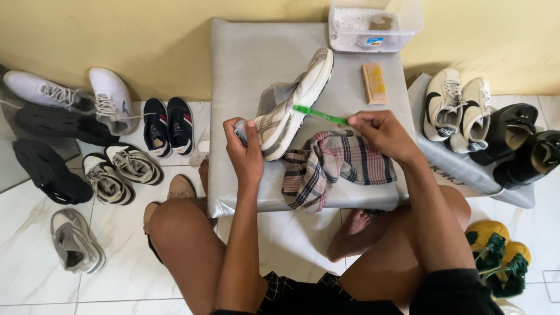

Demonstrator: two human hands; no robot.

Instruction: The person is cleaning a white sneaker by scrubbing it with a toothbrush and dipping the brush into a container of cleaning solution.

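1. Head view, edges and room: the person sits on the white tiled floor (pixel 35 233) with both knees up, facing a low grey padded board (pixel 245 64) whose far edge meets the yellow wall (pixel 146 35). The board's near edge lies just beyond the knees. Its bare surface is open beyond and to the left of the left hand; shoes crowd the floor on both sides.

2. Head view, the shoe and the hands: the left hand (pixel 246 149) is closed around the heel end of a worn white-and-grey mesh trainer (pixel 294 99), holding it sole-side tilted, toe pointing away toward the wall. The right hand (pixel 382 131) pinches the handle of a green plastic toothbrush (pixel 319 115); its head touches the trainer's side, between the two hands. A plaid red-and-grey cloth (pixel 338 166) lies crumpled on the board just below the trainer, between the wrists.

3. Head view, packages and labels: beyond the right hand a clear plastic tub (pixel 373 26) stands at the board's far edge, with a small blue-and-white label on its near wall. Between it and the right hand lies a tan rectangular wooden brush (pixel 374 83). To the right of that hand, a pair of white-and-black sneakers (pixel 458 108) and black leather shoes (pixel 522 146) rest on a grey mat.
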